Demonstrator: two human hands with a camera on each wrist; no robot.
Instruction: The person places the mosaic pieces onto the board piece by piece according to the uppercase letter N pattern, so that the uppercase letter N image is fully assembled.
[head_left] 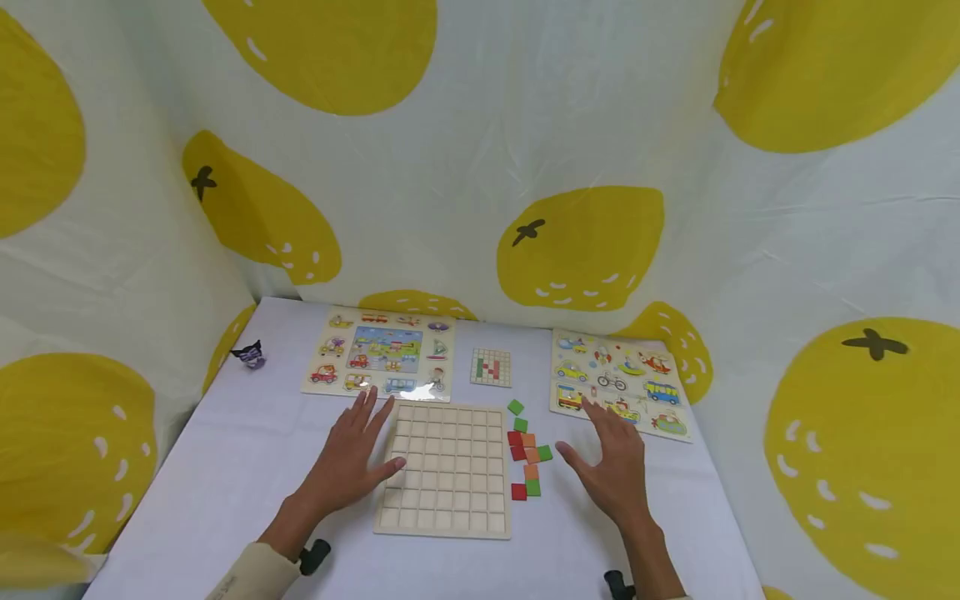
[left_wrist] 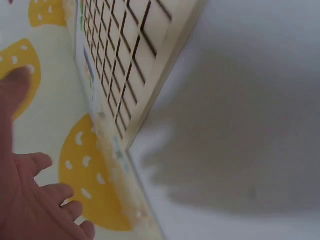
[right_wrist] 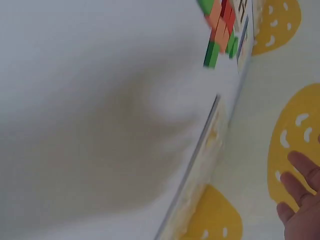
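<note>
A wooden grid board [head_left: 450,471] lies flat in the middle of the table, its squares all bare wood. Over its left edge hovers my left hand [head_left: 347,462], fingers spread and holding nothing; its thumb overlaps the board in the head view. To the right of the board lie several small square tiles in red [head_left: 518,492], orange [head_left: 532,472] and green [head_left: 545,452], some touching. My right hand [head_left: 613,471] is raised just right of these tiles, fingers extended, nothing in it. Both wrist views show the hands above their shadows.
Behind the grid board lies a small card [head_left: 491,367] with a red and green grid pattern. Picture puzzle boards lie at the back left [head_left: 318,379] and back right [head_left: 592,375]. A small dark purple figure [head_left: 251,356] is near the left edge. Lemon-print cloth [head_left: 420,192] walls the table.
</note>
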